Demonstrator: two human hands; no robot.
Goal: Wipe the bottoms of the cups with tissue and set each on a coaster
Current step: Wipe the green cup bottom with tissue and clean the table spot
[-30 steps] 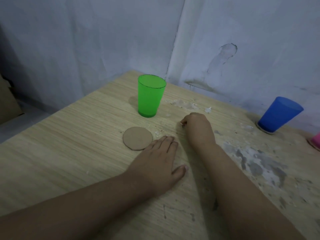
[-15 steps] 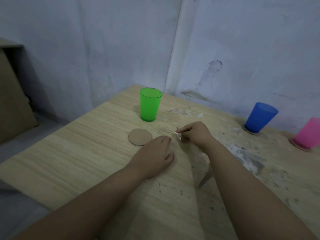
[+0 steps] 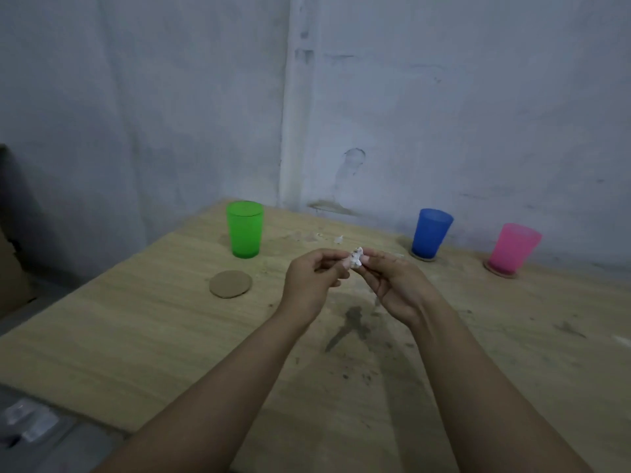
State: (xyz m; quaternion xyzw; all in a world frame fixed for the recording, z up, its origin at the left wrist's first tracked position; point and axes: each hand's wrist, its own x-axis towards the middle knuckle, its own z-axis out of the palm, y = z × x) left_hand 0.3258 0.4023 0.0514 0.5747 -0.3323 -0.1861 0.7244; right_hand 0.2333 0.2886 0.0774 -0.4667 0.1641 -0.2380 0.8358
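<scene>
Both forearms reach in over the near table (image 3: 119, 336) edge. Left hand (image 3: 309, 285) and right hand (image 3: 392, 285) are raised above mid-table, each pinching the small tissue scrap (image 3: 355, 260) at fingertips. Bare coaster (image 3: 230, 284) lies left of the hands, open wood around it. Green cup (image 3: 244, 229) upright behind it near the far corner. Blue cup (image 3: 431, 232) and pink cup (image 3: 514, 248) stand on coasters along the far edge by the wall (image 3: 444, 97).

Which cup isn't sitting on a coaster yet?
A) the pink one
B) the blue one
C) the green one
C: the green cup stands straight on the bare table, with an empty coaster lying in front of it, while the blue cup and the pink cup each sit on one.
</scene>
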